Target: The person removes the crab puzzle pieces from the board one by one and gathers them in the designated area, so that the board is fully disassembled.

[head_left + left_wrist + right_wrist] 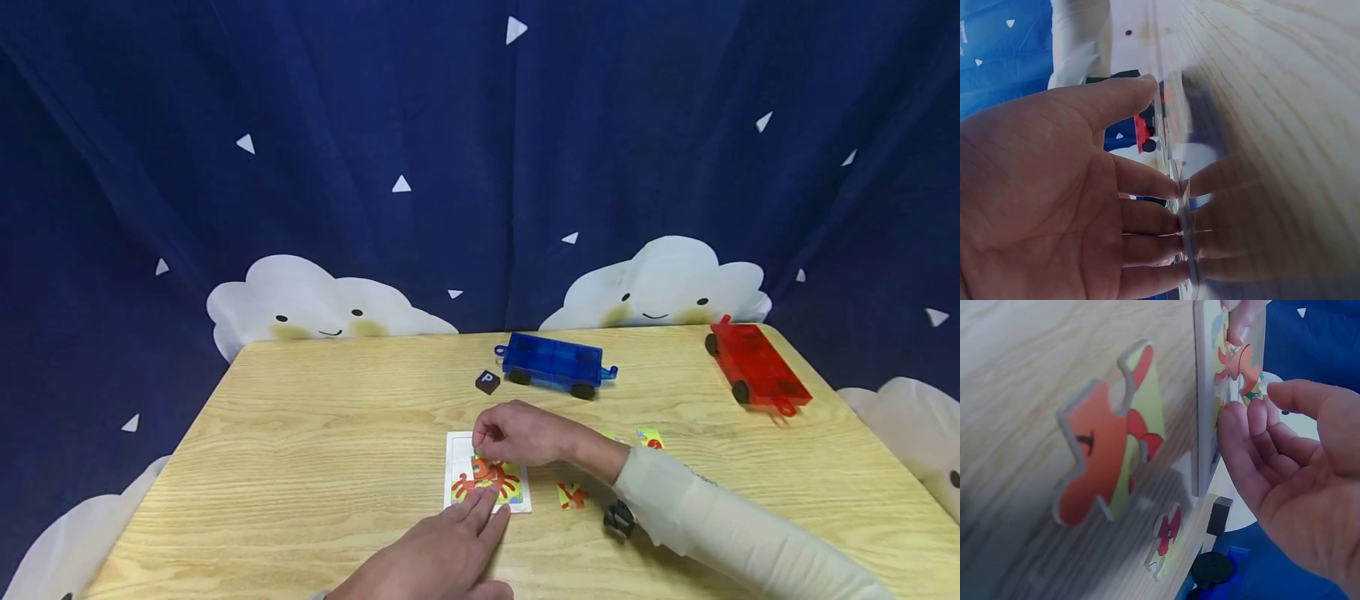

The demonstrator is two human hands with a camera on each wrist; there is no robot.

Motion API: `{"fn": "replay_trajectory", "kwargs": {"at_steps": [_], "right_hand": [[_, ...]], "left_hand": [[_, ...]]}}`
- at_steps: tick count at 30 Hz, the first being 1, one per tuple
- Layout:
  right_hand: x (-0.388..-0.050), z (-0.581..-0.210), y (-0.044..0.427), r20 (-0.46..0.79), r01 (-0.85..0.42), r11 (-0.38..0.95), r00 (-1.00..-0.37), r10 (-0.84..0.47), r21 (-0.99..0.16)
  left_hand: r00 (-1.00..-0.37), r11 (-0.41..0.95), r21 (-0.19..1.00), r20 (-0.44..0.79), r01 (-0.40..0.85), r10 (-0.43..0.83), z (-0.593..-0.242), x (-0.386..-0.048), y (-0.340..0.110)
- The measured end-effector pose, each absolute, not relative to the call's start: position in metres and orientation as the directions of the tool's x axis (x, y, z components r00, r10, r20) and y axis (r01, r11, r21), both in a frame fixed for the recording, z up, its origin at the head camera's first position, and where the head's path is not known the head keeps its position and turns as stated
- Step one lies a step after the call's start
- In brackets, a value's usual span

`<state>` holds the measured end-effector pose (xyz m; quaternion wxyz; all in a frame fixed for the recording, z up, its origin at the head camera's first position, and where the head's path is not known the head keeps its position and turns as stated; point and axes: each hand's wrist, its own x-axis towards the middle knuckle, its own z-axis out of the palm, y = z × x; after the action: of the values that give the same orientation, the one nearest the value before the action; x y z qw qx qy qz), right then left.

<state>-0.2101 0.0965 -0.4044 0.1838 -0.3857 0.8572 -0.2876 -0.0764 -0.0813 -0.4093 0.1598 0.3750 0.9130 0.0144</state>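
A white-framed puzzle (449,471) with a red crab picture lies on the table. My left hand (442,546) rests straight fingertips on its lower part; in the left wrist view the left hand (1066,194) has its fingers against the board edge. Over the upper part, my right hand (521,433) has its thumb and fingertips together. The right wrist view shows the right hand (1310,456) pinching an orange puzzle piece (1247,367) by its green-and-yellow end, the piece tilted at the board (1202,425). Its far edge is partly hidden.
Loose pieces lie right of the board, one red and yellow (572,497), another (651,438) farther back. Behind stand a dark tile marked P (487,382) and a blue wheeled car (553,362). A red car (761,365) is at the right edge, a black object (619,518) by the right wrist.
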Motion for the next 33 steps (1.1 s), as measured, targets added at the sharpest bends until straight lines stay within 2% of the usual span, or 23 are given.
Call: {"fn": "replay_trajectory", "kwargs": {"at_steps": [5,13,20,26,33], "right_hand": [[-0.211,-0.404,0.097,-0.098,-0.555,0.562,-0.653,-0.751,-0.613],[-0.212,-0.401,0.098,-0.102,-0.591,0.562,-0.631,-0.769,-0.579],[-0.212,-0.397,0.102,-0.084,-0.58,0.53,-0.622,-0.778,-0.619],[-0.217,-0.384,0.115,-0.063,-0.581,0.526,-0.633,-0.772,-0.621],[-0.222,-0.374,0.139,-0.08,-0.597,0.541,-0.625,-0.777,-0.592]], "left_hand": [[-0.669,0.716,0.138,-0.271,0.684,0.692,-0.41,-0.076,-0.081],[-0.667,0.704,0.094,-0.252,0.704,0.701,-0.411,-0.076,-0.081],[-0.677,0.705,0.054,-0.233,0.707,0.698,-0.416,-0.075,-0.081],[-0.68,0.714,0.076,-0.25,0.696,0.69,-0.416,-0.075,-0.08],[-0.689,0.709,0.024,-0.217,0.705,0.692,-0.417,-0.073,-0.08]]}}
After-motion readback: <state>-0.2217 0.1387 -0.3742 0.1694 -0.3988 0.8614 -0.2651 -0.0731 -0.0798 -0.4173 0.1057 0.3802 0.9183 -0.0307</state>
